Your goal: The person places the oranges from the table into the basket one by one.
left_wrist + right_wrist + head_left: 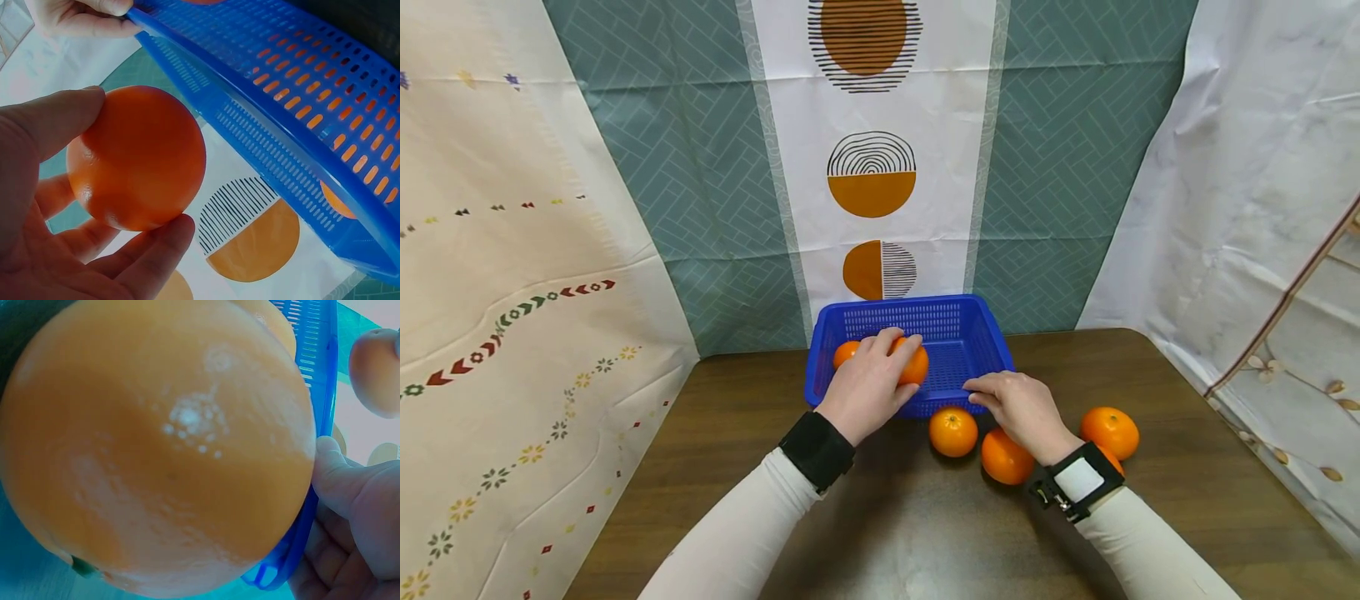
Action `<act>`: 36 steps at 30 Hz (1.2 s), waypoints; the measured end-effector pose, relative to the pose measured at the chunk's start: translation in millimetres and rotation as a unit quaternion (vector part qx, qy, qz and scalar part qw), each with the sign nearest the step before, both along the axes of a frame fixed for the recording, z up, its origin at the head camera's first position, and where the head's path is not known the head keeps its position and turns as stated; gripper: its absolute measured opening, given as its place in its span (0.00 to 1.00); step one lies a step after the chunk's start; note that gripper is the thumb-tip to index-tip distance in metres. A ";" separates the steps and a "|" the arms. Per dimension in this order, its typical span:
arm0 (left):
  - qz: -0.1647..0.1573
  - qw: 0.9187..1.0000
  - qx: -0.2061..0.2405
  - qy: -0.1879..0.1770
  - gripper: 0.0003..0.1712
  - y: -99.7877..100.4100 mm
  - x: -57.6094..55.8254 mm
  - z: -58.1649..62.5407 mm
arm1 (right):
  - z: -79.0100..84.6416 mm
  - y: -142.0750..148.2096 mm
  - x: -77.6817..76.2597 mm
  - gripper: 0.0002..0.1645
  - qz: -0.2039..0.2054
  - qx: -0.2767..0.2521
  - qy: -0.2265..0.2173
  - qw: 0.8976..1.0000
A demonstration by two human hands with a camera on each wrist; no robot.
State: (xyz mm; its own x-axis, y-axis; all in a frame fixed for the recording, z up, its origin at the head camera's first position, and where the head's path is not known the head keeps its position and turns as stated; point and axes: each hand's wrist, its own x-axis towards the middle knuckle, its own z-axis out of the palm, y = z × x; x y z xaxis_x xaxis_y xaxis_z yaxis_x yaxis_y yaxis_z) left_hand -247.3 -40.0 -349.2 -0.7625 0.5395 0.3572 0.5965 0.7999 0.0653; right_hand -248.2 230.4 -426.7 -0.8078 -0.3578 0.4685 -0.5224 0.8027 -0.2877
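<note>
My left hand [867,383] grips an orange [137,159], thumb on one side and fingertips on the other, above the left part of a blue plastic basket [992,337]. In the left wrist view the held orange is beside the basket's rim. Another orange [846,353] lies inside the basket at the left, partly covered by the hand. My right hand [1018,408] pinches the basket's front rim near its right corner, with the thumb [331,456] over the edge in the right wrist view.
Before the basket sit two oranges, one [953,432] near its front wall and one [1006,458] under the right hand. To the right, an orange [1109,432] stands with another partly hidden by the wrist. Patterned cloths [1045,167] hang behind the wooden table [737,433].
</note>
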 end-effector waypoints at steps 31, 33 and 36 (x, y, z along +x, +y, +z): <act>0.052 0.998 -0.016 -0.014 0.40 6.6 -43.7 2.1 | -0.2 -0.2 1.6 0.12 0.003 0.000 -0.002 1.000; 0.055 0.998 -0.017 -0.017 0.41 6.9 -46.7 1.4 | -0.3 -0.2 1.5 0.11 0.002 -0.001 -0.001 1.000; 0.060 0.998 -0.021 -0.024 0.41 7.7 -50.9 0.8 | -0.1 -0.2 1.5 0.11 0.001 -0.002 0.001 1.000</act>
State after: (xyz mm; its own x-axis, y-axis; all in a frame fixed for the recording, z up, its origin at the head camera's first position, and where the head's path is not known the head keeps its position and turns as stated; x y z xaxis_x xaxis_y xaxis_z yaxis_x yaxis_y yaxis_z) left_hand -298.3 -32.3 -348.4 -0.8384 0.4567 0.2975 0.4930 0.8682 0.0566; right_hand -246.7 230.2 -426.8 -0.8055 -0.3581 0.4721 -0.5256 0.7998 -0.2899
